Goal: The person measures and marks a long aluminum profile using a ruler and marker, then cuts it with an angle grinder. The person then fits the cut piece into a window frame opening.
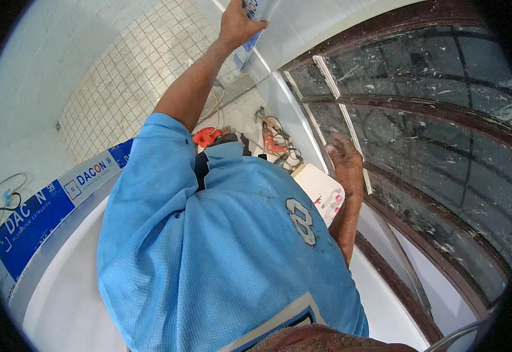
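Up against the dark wood-framed glass window [420, 117], left hand [239, 23] grips blue-wrapped white aluminium strip [255, 29] while right hand [345, 159] lies flat on the white glazing bar [350, 132]; best kept pressed steady, strip aligned.

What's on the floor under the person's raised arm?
Below the left hand and arm, tools lie on the tiled floor: a red power drill, another red tool, and cables. The blue shirt hides the rest.

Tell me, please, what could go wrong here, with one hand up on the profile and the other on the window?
1. The left hand grips the wrapped profile overhead; it may slip and drop.
2. The right hand presses the window glass, which may crack.
3. A drill and cables lie below, so a dropped profile might hit them.
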`<state>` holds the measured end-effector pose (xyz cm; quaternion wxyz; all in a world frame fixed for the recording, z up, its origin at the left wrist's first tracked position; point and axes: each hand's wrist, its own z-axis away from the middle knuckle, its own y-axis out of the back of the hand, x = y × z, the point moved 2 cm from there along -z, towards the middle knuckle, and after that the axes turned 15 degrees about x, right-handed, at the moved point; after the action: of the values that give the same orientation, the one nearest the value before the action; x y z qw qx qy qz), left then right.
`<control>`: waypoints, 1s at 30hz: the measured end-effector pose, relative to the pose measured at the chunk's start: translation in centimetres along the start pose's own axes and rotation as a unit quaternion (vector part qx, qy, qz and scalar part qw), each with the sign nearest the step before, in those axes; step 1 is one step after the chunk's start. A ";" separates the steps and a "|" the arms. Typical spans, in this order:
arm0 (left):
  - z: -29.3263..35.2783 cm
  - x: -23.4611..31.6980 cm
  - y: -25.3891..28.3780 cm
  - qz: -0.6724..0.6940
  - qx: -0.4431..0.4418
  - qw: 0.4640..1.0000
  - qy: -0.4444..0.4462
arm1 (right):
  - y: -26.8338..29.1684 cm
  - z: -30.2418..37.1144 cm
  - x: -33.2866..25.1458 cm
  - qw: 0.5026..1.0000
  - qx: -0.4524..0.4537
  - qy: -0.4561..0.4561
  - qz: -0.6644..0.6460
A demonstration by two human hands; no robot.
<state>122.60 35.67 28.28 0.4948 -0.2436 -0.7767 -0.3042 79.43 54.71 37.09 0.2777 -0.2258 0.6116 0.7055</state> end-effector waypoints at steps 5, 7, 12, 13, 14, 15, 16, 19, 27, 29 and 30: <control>1.9 1.6 -0.8 -0.002 -0.032 0.999 0.003 | 0.4 0.7 0.6 1.000 0.011 0.002 0.002; 2.5 2.2 -0.6 -0.027 -0.038 0.999 0.002 | 0.7 1.0 0.9 1.000 0.012 -0.003 0.011; 4.4 2.0 -0.9 0.041 -0.023 0.998 -0.030 | 0.8 1.6 2.4 1.000 0.020 -0.011 -0.008; 4.6 2.0 -1.1 0.033 -0.022 0.999 -0.034 | 0.8 1.6 2.6 1.000 0.021 -0.011 -0.006; 4.7 2.1 -1.1 0.025 -0.020 0.999 -0.039 | 0.9 1.7 2.6 1.000 0.017 -0.007 -0.001; 4.9 2.1 -1.2 0.017 -0.018 0.999 -0.043 | 1.0 1.8 2.5 1.000 0.013 -0.002 0.004; 5.1 2.3 -1.3 0.013 -0.021 0.998 -0.051 | 1.0 1.9 2.5 1.000 0.010 0.002 0.009; 6.0 2.8 -1.4 0.002 -0.036 0.999 -0.041 | 1.0 1.8 3.2 1.000 0.012 0.000 0.029; 7.2 3.3 -3.3 -0.089 -0.056 0.987 -0.123 | 0.6 1.0 6.0 0.991 0.031 0.119 0.049; 8.8 1.9 -4.3 -0.084 -0.039 0.990 -0.111 | -2.0 -0.3 13.6 0.965 0.047 0.151 0.209; 8.9 -1.0 -5.4 -0.030 -0.043 0.993 -0.105 | -1.9 -0.8 13.6 0.962 0.025 0.162 0.218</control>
<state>113.78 38.20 23.24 0.3906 -0.2720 -0.8172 -0.3250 70.52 55.71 26.61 0.0203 -0.1911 0.7004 0.6874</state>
